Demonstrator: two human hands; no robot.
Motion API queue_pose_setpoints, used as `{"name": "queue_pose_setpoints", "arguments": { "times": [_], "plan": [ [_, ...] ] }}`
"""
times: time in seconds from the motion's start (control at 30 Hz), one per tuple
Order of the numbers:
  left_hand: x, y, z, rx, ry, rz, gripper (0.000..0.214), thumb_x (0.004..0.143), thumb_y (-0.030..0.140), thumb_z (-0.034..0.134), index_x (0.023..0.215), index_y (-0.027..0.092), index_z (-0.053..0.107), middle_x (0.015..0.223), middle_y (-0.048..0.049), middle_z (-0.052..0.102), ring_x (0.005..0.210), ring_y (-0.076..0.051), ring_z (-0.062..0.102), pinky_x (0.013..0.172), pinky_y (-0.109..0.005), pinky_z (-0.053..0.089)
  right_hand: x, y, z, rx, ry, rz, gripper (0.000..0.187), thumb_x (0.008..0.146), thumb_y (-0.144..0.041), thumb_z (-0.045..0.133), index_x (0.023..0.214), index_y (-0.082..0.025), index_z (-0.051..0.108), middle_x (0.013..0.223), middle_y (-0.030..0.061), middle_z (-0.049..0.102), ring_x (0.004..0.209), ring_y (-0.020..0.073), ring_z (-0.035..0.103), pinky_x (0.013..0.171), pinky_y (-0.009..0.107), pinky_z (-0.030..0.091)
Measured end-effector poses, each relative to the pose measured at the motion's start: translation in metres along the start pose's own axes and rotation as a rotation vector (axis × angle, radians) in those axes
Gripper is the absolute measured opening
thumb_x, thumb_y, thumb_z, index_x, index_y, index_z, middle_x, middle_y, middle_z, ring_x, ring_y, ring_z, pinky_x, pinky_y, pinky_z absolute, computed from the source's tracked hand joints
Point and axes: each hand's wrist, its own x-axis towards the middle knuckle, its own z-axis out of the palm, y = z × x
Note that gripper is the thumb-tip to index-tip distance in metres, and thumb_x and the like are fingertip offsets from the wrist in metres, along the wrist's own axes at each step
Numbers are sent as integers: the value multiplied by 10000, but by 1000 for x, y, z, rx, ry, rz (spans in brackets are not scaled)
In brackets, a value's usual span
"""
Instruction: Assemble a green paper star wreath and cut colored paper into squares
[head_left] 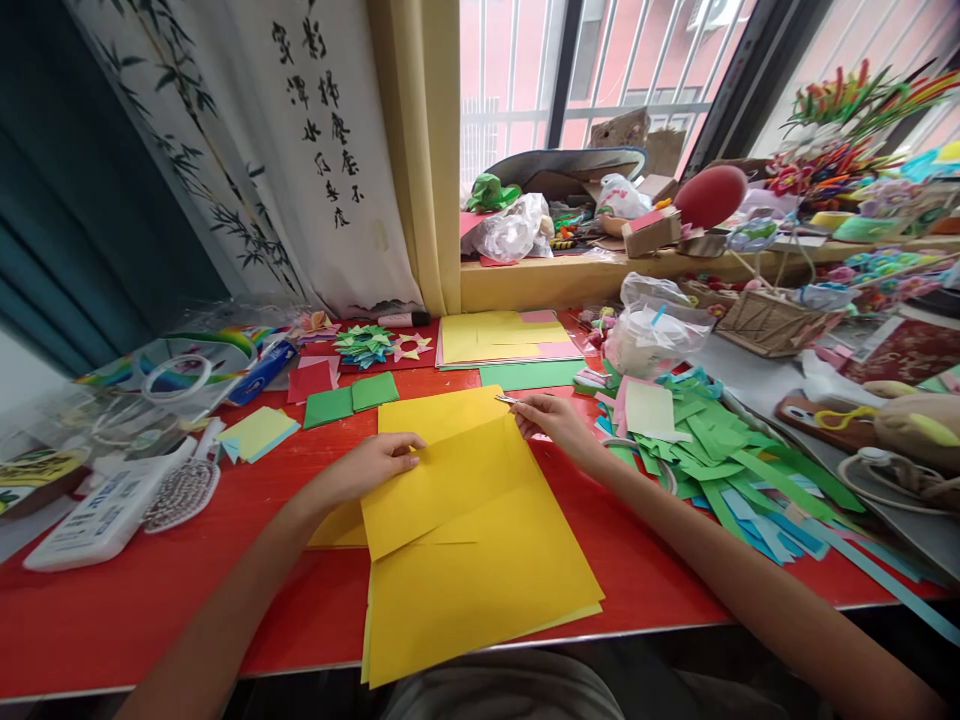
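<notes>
My left hand (382,460) pinches the left edge of a yellow sheet of paper (442,480), thumb on top. This sheet is raised and tilted above larger yellow sheets (487,590) that reach past the table's front edge. At the sheet's upper right corner, my right hand (551,420) is closed on small scissors (505,399); only their metal tips show, pointing left, and the handles are hidden in the fingers. More yellow paper (341,527) lies flat underneath, to the left and behind.
Green and blue paper strips (720,450) are heaped at right. Behind lie stacked coloured sheets (495,338), green paper squares (352,400) and folded paper stars (364,345). A white bottle (105,515) and a brush (182,494) lie on the red table (300,620) at left.
</notes>
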Motion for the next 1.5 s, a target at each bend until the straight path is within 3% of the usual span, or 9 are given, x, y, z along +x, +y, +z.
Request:
{"name": "queue_pose_setpoints", "arguments": {
  "times": [0.13,0.27,0.5,0.73,0.9,1.03,1.23,1.33,1.5],
  "plan": [
    [-1,2,0,-3,27,-3,252,754,369,513,904,205,631,903,-29,620,824,-205,541,684,-247,374,4,-13,-17,-111,115,-36,398,746,-538,536,773,-146,598,679,50,598,592,133,566,576,269,468],
    [-2,5,1,-39,48,-5,259,727,383,535,870,195,643,874,-26,629,788,-203,544,660,-248,378,6,-39,-72,-346,452,-93,323,803,-472,471,892,-182,580,762,56,561,676,155,533,660,323,437],
    [-3,12,2,-119,183,-129,365,733,443,538,967,169,598,972,-60,617,885,-234,552,687,-271,399,-11,-44,-182,-782,791,168,267,517,-218,701,433,-186,449,661,146,477,1064,504,349,797,661,155],
    [-4,16,2,-399,336,-126,430,738,451,547,1077,187,525,923,-50,620,803,-209,597,614,-261,439,-18,-31,-210,-836,924,101,426,538,-468,671,467,-232,324,720,149,527,1134,512,316,772,678,207],
    [-5,18,2,-596,364,-89,465,732,369,588,1149,212,453,1016,-64,622,802,-200,627,658,-292,486,-20,-51,-187,-718,846,-13,320,682,-493,594,560,-240,440,659,97,556,1048,412,463,752,560,347],
    [-4,19,9,-726,293,0,529,709,316,626,1181,235,403,1115,-74,583,827,-197,632,702,-320,500,-13,-65,-117,-425,400,18,341,786,-535,494,771,-210,594,724,77,636,709,239,605,642,410,469],
    [-8,28,30,-485,128,-15,507,781,361,545,1242,240,371,1116,-87,534,969,-203,570,799,-308,451,-14,-54,-12,-121,-141,143,303,816,-465,500,851,-170,561,887,90,643,742,166,621,643,288,516],
    [-5,22,32,-240,60,42,412,821,390,470,1191,219,411,1070,-85,556,996,-211,546,838,-328,423,-14,-41,-7,-185,-173,182,195,802,-356,523,794,-165,562,750,48,636,633,129,605,613,258,501],
    [0,-2,22,310,291,40,334,774,412,520,1020,186,509,1107,-115,504,1129,-287,405,951,-413,302,-4,-24,-32,-356,-246,311,224,743,-323,571,602,-155,526,491,28,573,458,135,550,456,239,417]
  ]
}}
